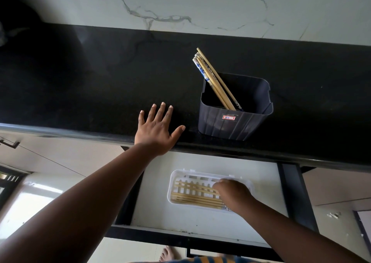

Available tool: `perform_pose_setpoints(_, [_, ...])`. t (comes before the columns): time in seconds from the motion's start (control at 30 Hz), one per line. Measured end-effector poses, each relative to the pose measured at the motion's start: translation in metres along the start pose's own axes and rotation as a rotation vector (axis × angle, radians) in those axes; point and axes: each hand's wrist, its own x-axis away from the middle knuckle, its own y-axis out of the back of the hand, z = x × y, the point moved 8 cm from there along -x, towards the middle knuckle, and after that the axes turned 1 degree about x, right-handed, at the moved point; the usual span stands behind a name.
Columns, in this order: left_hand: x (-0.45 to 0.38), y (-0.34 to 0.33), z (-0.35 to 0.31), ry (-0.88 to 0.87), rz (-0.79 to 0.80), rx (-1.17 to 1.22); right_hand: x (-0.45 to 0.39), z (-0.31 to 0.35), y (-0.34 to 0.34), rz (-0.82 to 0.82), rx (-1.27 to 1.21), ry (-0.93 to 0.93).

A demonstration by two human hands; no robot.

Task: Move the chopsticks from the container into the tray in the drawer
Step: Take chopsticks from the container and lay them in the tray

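Black stone counter [84, 86] across the middle; white marbled wall [220, 6] with grey veins beyond. Pale cabinet front with dark handle [10, 143] at near left. Bare foot [167, 253] on floor, near edge.

Right hand [230, 194] over chopsticks [192, 199] in white tray [174, 179].

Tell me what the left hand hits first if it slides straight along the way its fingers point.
Likely nothing soon: the left hand lies flat, fingers pointing across bare black countertop toward the marble wall. The chopstick container sits off to its right, outside that line.
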Motion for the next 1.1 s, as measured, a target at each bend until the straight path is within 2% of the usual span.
perform_pose_setpoints(0.17, [0.0,-0.001,0.0,-0.003,0.006,-0.005,0.011,-0.002,0.028,0.036,-0.162,-0.016])
perform_pose_setpoints(0.37, [-0.003,-0.004,0.001,-0.007,0.06,-0.009,0.051,0.03,0.129,0.012,-0.546,0.104])
perform_pose_setpoints(0.5, [-0.006,-0.006,0.003,0.009,0.136,0.011,0.079,0.048,0.222,-0.184,-0.795,0.24])
perform_pose_setpoints(0.57, [-0.008,-0.008,0.004,0.021,0.185,0.014,0.082,0.038,0.269,-0.402,-0.87,0.239])
perform_pose_setpoints(0.63, [-0.01,-0.01,0.004,0.035,0.238,0.02,0.078,0.02,0.306,-0.634,-0.804,0.141])
perform_pose_setpoints(0.7, [-0.012,-0.011,0.005,0.047,0.278,0.024,0.067,0.007,0.328,-0.759,-0.58,-0.001])
perform_pose_setpoints(0.9, [-0.015,-0.013,0.006,0.077,0.326,0.042,0.031,0.013,0.322,-0.685,-0.251,-0.187])
perform_pose_setpoints(1.1, [-0.016,-0.017,0.008,0.076,0.351,0.048,0.02,0.02,0.32,-0.667,-0.159,-0.292])
